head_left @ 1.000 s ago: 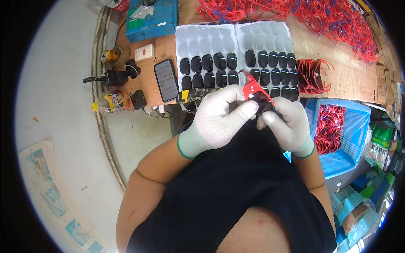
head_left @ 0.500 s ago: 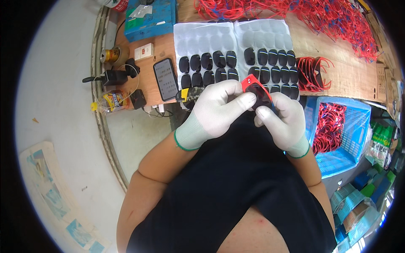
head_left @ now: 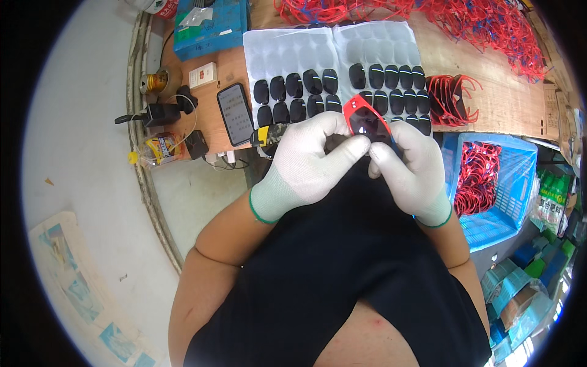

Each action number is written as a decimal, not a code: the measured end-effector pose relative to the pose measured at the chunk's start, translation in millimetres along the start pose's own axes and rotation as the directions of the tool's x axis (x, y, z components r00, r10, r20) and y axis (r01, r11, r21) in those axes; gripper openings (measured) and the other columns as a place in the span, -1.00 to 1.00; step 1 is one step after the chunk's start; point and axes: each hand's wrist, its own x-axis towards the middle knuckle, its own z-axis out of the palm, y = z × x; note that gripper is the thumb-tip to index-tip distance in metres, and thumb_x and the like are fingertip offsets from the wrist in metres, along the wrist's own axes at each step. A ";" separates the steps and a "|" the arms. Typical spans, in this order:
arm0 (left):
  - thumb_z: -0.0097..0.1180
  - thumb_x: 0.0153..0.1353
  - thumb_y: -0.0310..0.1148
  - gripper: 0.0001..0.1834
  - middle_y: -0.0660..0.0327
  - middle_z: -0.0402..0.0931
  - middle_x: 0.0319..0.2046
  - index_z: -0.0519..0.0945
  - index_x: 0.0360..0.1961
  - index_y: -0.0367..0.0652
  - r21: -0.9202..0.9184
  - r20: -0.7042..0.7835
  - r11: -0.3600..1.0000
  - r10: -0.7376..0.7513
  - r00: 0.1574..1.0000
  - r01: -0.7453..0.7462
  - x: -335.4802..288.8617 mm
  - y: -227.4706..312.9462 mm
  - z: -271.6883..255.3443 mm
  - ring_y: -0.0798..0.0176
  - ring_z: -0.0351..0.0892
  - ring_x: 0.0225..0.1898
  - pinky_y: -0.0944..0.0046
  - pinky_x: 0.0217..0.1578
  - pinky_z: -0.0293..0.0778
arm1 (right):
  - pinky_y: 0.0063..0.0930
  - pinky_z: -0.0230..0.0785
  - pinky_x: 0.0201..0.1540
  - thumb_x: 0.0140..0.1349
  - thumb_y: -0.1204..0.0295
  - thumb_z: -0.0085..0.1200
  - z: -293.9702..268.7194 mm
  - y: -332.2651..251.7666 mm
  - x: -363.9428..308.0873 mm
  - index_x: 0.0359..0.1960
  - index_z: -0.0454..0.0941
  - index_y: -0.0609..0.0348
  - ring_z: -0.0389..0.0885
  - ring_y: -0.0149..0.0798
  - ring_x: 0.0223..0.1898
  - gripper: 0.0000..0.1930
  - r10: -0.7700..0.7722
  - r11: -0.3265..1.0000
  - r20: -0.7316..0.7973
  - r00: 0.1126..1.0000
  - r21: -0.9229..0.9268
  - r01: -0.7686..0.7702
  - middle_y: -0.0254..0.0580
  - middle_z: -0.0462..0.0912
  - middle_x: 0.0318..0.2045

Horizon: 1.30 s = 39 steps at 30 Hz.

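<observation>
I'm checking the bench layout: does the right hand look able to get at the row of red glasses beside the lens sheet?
Probably yes: the row of red glasses lies near the right hand, with nothing visible between, though it would likely need to release the red-framed piece first.

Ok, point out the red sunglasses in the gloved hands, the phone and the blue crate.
Red sunglasses (head_left: 369, 125): head view, on the dark lens.
Phone (head_left: 235, 114): head view, middle of the screen.
Blue crate (head_left: 512, 183): head view, inside of its right-hand wall.
</observation>
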 end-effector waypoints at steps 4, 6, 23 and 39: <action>0.16 0.37 -0.39 -0.85 0.33 0.59 -0.38 0.59 -0.25 -0.27 -0.111 0.020 0.993 0.041 0.999 -0.038 1.1 7.0 -4.4 0.55 0.48 -0.34 0.44 -0.30 0.45 | -0.34 0.41 -0.49 0.23 0.52 0.11 10.9 -8.8 -1.0 -0.23 0.58 0.28 0.65 -0.06 -0.56 -0.88 -0.178 0.977 -0.111 0.978 -0.140 0.161 -0.02 0.58 -0.59; 0.17 0.37 -0.39 -0.85 0.35 0.58 -0.39 0.60 -0.25 -0.27 -0.141 0.034 0.988 0.063 0.997 -0.058 -0.3 7.8 -5.9 0.56 0.46 -0.34 0.44 -0.30 0.45 | -0.35 0.40 -0.52 0.22 0.54 0.11 13.6 -9.7 -4.0 -0.22 0.56 0.30 0.64 -0.07 -0.60 -0.87 -0.236 0.957 -0.121 0.964 -0.199 0.210 -0.04 0.56 -0.62; 0.08 0.44 -0.33 -0.74 0.27 0.62 -0.20 0.62 -0.06 -0.33 -0.322 0.082 0.943 -0.064 0.995 0.087 -19.7 9.5 -29.2 0.46 0.52 -0.17 0.39 -0.07 0.46 | -0.41 0.27 -0.65 0.13 0.46 0.24 15.0 -5.8 4.9 -0.38 0.52 0.30 0.48 -0.21 -0.75 -0.83 -0.424 0.902 -0.009 0.906 -0.087 0.422 -0.13 0.44 -0.72; 0.14 0.24 -0.45 -0.86 -0.29 0.28 0.34 0.63 -0.31 -0.34 0.004 0.203 0.956 0.286 0.937 -0.293 58.5 -4.7 -15.1 -0.15 0.29 0.39 -0.05 0.35 0.18 | -0.19 0.36 -0.53 0.13 0.39 0.25 -39.9 43.9 25.3 -0.52 0.45 0.18 0.54 0.08 -0.59 -0.78 -0.435 0.891 -0.002 0.901 -0.143 0.430 -0.03 0.46 -0.66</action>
